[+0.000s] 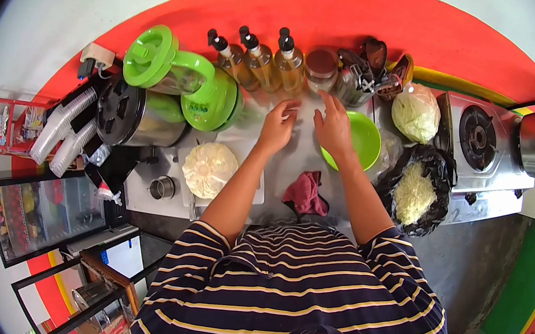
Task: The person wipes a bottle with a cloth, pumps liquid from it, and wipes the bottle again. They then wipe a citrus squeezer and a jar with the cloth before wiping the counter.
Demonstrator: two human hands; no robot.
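Observation:
My left hand (278,126) hovers over the middle of the metal counter (297,151), fingers loosely bent and apart, with nothing in it. Facing it, my right hand (334,127) has its fingers stretched out and is bare too. A light green bowl (365,140) sits just right of my right hand, and its left part is hidden behind that hand and wrist. Between my forearms lies a crumpled pink cloth (308,192). Beside my left forearm a cut cabbage (210,169) rests cut face up on a white cutting board (253,189).
Pump bottles (255,63), a lidded jar (321,68) and a utensil holder (355,90) line the red wall. A green blender (212,101) and metal cup (162,186) stand left. Right are a whole cabbage (416,113), shredded cabbage (415,196) in a black bag and a stove (478,128).

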